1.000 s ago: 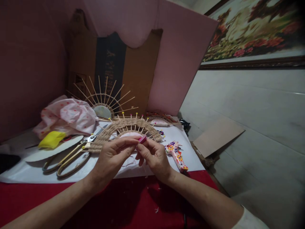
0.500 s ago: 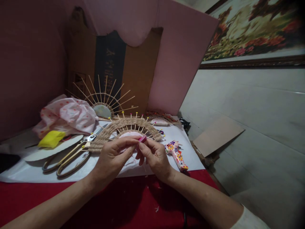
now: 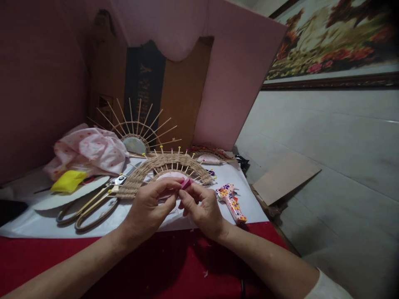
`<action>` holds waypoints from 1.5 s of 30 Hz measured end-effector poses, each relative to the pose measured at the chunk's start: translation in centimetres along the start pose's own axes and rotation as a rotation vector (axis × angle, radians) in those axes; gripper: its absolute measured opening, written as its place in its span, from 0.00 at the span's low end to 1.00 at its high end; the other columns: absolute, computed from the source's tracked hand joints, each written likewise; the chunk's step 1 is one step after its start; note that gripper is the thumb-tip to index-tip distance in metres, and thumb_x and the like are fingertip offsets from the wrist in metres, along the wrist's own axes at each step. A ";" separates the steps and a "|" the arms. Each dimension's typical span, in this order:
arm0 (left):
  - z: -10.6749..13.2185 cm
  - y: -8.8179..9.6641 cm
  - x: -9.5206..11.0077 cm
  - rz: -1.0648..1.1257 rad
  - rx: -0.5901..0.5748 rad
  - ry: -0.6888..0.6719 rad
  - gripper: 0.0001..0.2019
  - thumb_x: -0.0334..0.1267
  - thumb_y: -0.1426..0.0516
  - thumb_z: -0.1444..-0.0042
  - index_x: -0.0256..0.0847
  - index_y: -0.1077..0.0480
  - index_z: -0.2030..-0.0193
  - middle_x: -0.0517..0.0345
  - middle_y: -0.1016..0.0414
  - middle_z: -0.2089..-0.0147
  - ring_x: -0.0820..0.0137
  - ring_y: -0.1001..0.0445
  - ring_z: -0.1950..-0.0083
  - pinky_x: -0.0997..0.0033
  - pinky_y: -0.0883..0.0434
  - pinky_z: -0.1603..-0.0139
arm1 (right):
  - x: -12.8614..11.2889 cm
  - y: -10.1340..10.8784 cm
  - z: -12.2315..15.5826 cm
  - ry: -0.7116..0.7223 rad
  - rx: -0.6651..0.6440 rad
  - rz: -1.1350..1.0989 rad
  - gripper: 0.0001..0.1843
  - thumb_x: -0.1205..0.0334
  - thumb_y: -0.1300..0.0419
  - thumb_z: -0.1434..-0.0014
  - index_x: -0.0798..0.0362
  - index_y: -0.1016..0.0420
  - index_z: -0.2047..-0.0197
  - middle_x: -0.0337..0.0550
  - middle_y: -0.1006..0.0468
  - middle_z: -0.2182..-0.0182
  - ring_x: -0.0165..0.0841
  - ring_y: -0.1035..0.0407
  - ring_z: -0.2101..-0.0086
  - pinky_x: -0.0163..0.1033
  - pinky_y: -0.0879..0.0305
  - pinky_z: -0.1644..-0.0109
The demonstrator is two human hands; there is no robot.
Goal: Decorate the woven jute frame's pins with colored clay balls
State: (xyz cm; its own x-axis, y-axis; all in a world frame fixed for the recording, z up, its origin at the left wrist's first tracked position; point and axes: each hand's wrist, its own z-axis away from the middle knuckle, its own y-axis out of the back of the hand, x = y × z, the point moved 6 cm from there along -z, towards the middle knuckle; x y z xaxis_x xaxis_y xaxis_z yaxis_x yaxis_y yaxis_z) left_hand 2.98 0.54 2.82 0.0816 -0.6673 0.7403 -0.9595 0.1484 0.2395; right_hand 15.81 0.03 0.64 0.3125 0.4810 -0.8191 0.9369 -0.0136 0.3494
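A small magenta piece [image 3: 186, 183], too small to identify, is pinched between the fingertips of both hands. My left hand [image 3: 152, 204] is closed on it from the left, thumb and forefinger together. From the right, my right hand [image 3: 202, 207] grips it too, the other fingers curled below. Just behind my hands stands an arched woven twine fan [image 3: 134, 176] on thin sticks, with yellow and pink beads on the stick ends. My hands hide part of its pale lower centre.
Large scissors [image 3: 93, 203], a yellow packet [image 3: 69, 181] and dotted pink cloth [image 3: 90, 145] lie left. A flower-patterned glue gun [image 3: 231, 202] lies right. Behind are a stick frame [image 3: 133, 145], another small fan [image 3: 208, 159] and a cardboard box [image 3: 187, 95].
My fingers have shifted slightly around the magenta piece, and the right fingertips are curled a little differently. The other things stay in place, with only a slight shift of the view.
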 end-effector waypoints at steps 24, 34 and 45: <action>0.4 -1.5 0.1 -0.660 -0.119 -0.148 0.06 0.30 0.52 0.40 0.40 0.38 0.68 0.55 0.32 0.66 0.67 0.33 0.65 0.66 0.32 0.66 | -0.4 -0.2 0.1 0.118 -0.008 0.273 0.13 0.66 0.50 0.43 0.52 0.39 0.79 0.34 0.38 0.84 0.25 0.45 0.81 0.31 0.47 0.76; 0.5 -1.5 0.1 -0.878 -0.135 -0.195 0.10 0.28 0.53 0.43 0.41 0.40 0.74 0.58 0.35 0.76 0.69 0.37 0.74 0.69 0.39 0.74 | -0.6 0.2 -0.2 0.178 0.093 0.502 0.13 0.69 0.49 0.49 0.52 0.46 0.82 0.32 0.46 0.86 0.23 0.51 0.83 0.33 0.54 0.76; 0.2 -1.1 -1.9 -0.519 -0.322 0.138 0.16 0.46 0.55 0.36 0.42 0.40 0.73 0.62 0.36 0.76 0.71 0.39 0.75 0.70 0.43 0.72 | -1.3 -0.2 -0.1 0.287 -0.163 0.386 0.10 0.69 0.52 0.43 0.52 0.39 0.75 0.36 0.35 0.80 0.26 0.42 0.78 0.32 0.47 0.72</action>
State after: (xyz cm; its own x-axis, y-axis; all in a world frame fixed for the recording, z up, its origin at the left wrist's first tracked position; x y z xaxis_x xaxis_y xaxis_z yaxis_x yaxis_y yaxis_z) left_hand 3.78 1.50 0.97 0.5702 -0.6140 0.5458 -0.6576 0.0570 0.7512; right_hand 15.17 -0.49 1.73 0.5539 0.6897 -0.4664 0.7179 -0.1118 0.6871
